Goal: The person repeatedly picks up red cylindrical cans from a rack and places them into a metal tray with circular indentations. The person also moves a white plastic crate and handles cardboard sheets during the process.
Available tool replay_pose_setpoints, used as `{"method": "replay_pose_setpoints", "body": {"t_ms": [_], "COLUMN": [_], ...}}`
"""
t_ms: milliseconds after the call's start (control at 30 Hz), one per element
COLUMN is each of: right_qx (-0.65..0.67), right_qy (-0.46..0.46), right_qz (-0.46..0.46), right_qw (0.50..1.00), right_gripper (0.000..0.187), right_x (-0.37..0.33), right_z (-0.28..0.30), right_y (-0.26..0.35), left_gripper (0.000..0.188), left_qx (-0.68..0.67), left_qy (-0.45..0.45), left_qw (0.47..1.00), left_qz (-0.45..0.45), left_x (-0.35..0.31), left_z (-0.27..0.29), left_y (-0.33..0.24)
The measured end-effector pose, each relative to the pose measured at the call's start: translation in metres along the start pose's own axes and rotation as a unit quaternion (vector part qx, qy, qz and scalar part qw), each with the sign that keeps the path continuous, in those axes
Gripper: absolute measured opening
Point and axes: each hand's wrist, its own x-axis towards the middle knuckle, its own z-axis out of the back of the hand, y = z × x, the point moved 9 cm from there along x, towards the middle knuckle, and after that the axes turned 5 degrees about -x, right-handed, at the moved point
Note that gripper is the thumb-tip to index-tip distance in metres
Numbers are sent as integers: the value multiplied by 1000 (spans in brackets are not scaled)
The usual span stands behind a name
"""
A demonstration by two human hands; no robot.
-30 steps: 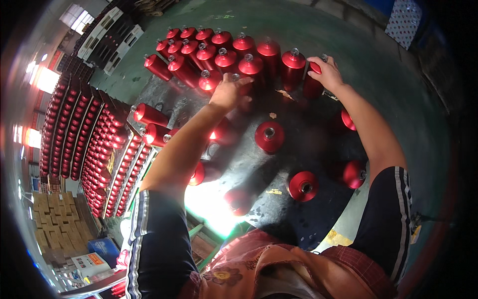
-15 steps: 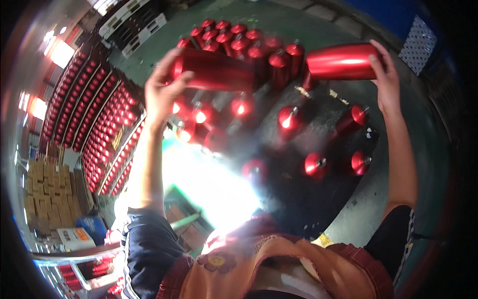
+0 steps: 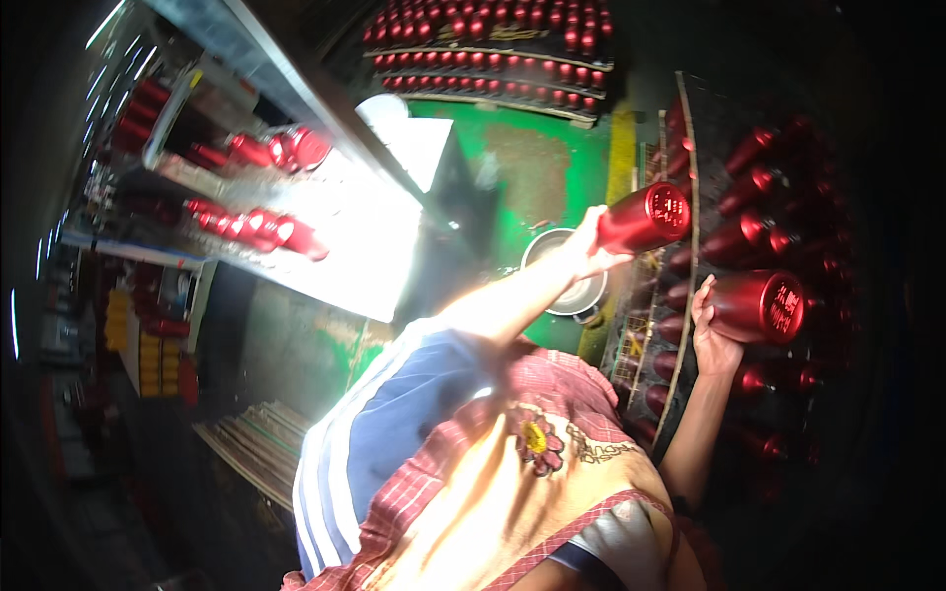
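My left hand (image 3: 597, 248) is closed round a shiny red metal cylinder (image 3: 631, 223), whose flat base faces up and to the right. A second red cylinder (image 3: 739, 303) is in my right hand (image 3: 715, 340), closer to me, also with its base turned to the right. Marks show on both bases. Both cylinders are held above a board (image 3: 689, 148) with several upright red cylinders (image 3: 734, 239) with narrow necks beyond its edge. Shadow hides much of that group.
A pale round bucket (image 3: 548, 242) stands on the green floor below my left hand. At the left, a brightly lit table (image 3: 365, 266) bears red cylinders lying down. Stacked layers of red cylinders (image 3: 483, 61) stand at the back. A metal post (image 3: 315, 98) slants across the upper left.
My body and view have turned from a dark board with spaced-out upright cylinders to a densely filled one on the right. Both hands keep their cylinders and have come closer together.
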Motion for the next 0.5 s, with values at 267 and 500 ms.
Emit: {"method": "replay_pose_setpoints", "body": {"t_ms": [267, 500], "right_qx": [66, 16], "right_qy": [-19, -9], "right_qz": [-77, -24], "right_qw": [995, 1000], "right_gripper": [57, 64], "right_x": [86, 113], "right_z": [65, 60], "right_y": [-40, -51], "left_gripper": [71, 85], "left_qx": [-37, -86], "left_qy": [44, 92], "left_qw": [996, 987], "left_qz": [73, 100], "left_x": [32, 40], "left_z": [66, 58], "left_y": [-19, -36]}}
